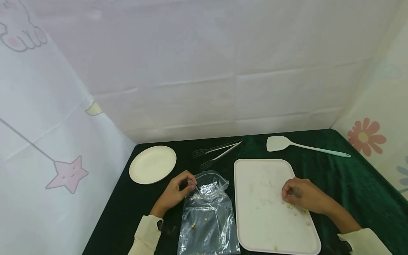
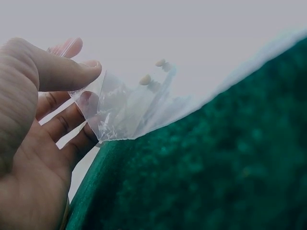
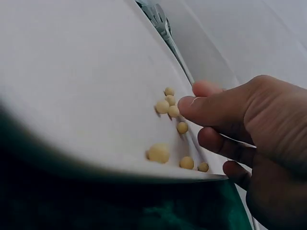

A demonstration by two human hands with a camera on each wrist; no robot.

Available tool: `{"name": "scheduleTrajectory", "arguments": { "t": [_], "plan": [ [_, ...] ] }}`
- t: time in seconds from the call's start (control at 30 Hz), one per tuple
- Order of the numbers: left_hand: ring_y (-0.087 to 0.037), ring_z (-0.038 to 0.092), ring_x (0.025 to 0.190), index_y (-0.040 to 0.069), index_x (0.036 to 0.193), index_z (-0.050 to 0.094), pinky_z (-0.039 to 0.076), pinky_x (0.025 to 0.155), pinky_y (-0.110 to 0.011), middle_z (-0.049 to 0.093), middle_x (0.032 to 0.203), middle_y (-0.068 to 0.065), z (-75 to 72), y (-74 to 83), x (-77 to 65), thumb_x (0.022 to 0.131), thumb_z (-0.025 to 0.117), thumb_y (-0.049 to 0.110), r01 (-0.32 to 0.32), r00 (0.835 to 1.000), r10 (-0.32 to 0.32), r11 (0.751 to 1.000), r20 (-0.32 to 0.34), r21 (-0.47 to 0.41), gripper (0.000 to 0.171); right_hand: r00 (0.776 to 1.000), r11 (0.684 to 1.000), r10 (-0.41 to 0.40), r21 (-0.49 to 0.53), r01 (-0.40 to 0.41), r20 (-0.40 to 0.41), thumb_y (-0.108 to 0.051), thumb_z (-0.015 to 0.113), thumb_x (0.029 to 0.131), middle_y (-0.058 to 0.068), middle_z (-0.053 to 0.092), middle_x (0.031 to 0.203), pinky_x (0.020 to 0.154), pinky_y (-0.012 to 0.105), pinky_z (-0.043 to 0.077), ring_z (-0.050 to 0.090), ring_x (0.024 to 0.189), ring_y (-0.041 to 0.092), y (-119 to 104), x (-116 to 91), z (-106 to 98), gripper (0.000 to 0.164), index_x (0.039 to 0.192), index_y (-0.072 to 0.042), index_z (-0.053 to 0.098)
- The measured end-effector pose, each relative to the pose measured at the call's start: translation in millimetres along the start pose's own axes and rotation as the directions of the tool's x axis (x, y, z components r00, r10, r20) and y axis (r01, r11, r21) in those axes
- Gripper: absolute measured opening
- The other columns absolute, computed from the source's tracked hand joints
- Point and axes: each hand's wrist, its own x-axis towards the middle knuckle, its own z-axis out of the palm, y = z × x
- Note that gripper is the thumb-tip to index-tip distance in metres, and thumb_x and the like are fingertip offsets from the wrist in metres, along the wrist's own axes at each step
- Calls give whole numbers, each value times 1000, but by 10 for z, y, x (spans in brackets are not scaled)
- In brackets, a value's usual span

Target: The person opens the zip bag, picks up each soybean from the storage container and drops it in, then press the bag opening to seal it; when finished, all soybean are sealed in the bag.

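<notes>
Thumb and fingers of the left hand (image 1: 174, 191) pinch the upper edge of a clear zip-seal bag (image 1: 208, 237), which lies on the green-draped table (image 1: 353, 184) just beside a white tray (image 1: 258, 223). Over at the tray's right side, the right hand (image 1: 304, 194) hangs low, its thumb and forefinger drawn into a narrow grip by a small cluster of soybeans (image 3: 162, 106); whether a bean sits between those tips, I can't tell from here. More beans are scattered along that same side, and a lone one lies by the tray's nearest edge. A few others show at the bag, seemingly inside it.

To my eye the step in hand is picking soybeans off the tray by fingertip while the other hand minds the bag's mouth. What the next move calls for, I'd judge, is a fine pinch on a clustered bean, then a lift across to the bag with its mouth held apart. They're small and round, so a clumsy nudge could send them rolling. Farther back, an off-white plate (image 1: 153, 165), a pair of metal tongs (image 1: 229, 149) and a white turner (image 1: 301, 145) lie untouched.
</notes>
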Motion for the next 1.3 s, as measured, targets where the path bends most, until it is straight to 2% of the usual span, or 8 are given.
{"name": "scheduleTrajectory", "arguments": {
  "t": [0.17,0.37,0.57,0.7,0.87,1.03,1.2,1.3],
  "plan": [
    [-20,57,83,14,109,63,51,70,-34,61,102,-1,2,0,2,95,67,2,-3,1000,3,1000,0,1,18,994,997,80,-4,-81,-72,-14,79,88,-16,64,88,75,27,47,57,82,7,-19,44,-20,21,93,-29,65],
    [-19,57,82,17,109,63,50,68,-33,61,102,0,3,-20,4,95,67,3,5,1000,-5,1000,-5,7,20,963,978,203,83,-190,-177,-26,74,94,-12,68,93,78,30,43,57,87,9,-96,229,-17,6,95,-28,68],
    [-20,59,84,14,109,63,51,69,-34,62,102,-3,8,-23,-3,96,66,1,-7,1000,7,1000,0,-5,19,944,964,226,194,-181,-242,-25,72,95,-7,68,100,81,27,45,57,93,12,-202,427,57,9,102,-22,69],
    [-21,59,83,12,109,63,51,68,-34,62,102,-6,11,-23,1,95,65,-2,-30,1000,30,999,1,-12,20,947,946,226,282,-157,-228,-17,72,95,-1,68,101,78,29,47,57,93,16,-387,585,98,9,103,-16,68],
    [-19,57,82,11,109,63,51,68,-34,62,102,-4,7,-19,7,95,65,-1,-32,999,32,999,-2,-6,18,966,942,167,321,-98,-195,-10,72,94,5,68,98,79,28,47,58,90,19,-720,789,130,7,100,-9,68],
    [-19,56,81,10,109,63,50,67,-34,62,102,-4,4,-15,2,96,66,1,-35,999,35,999,3,-11,16,975,936,172,331,-117,-142,-12,73,93,2,68,98,84,30,45,59,92,19,-913,961,246,8,99,-11,69],
    [-20,58,83,11,109,63,51,68,-34,62,102,-3,7,-19,6,96,66,2,-31,1000,31,999,5,-16,16,977,924,184,358,-136,-103,-14,74,93,0,68,98,87,42,44,58,93,21,-991,1138,422,7,99,-14,69],
    [-20,58,83,12,109,63,51,69,-34,62,102,-2,9,-24,9,96,66,2,-31,999,31,999,5,-13,17,983,917,165,381,-121,-85,-14,73,93,0,69,97,86,44,43,58,93,21,-1042,1238,525,7,99,-13,70]
  ]
}}
